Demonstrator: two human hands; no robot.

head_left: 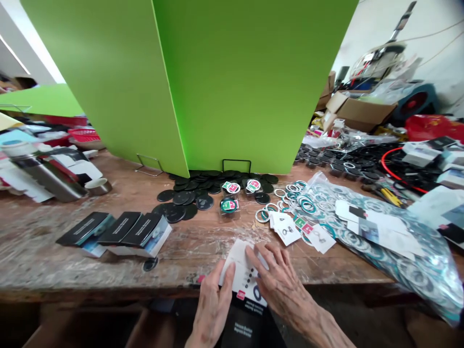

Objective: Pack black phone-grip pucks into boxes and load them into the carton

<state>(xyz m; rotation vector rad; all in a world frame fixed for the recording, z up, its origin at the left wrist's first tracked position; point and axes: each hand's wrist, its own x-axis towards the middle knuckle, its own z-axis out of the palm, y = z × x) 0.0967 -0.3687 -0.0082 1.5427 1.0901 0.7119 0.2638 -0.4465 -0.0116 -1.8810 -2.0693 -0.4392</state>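
We note two bare hands at the near edge of a worn brown wooden worktop (203,237). Between them is a white-and-black printed cardboard carton (239,270), its white end over the edge of the wood, its black part toward the body. We cannot tell whether it is folded flat.

Left hand (212,302): thumb on the white face, the other fingers at the carton's left side, pinching it. Right hand (284,280): fingers bent and slightly spread over the right side, touching; we cannot tell whether they grip.

Left of the hands we record three black-topped cardboard boxes (121,228) standing close together, with one small dark disc (150,264) just in front. Farther back, a heap of flat black discs (181,197) reaches the foot of a tall bright-green board (246,87). Before the board, three small clear packets with red-and-green labels (229,206).

To the right: loose white-and-teal rings (307,205), white printed cards (286,230) near them, and a large clear plastic bag (416,270) full of similar rings, hanging partly over the front edge.
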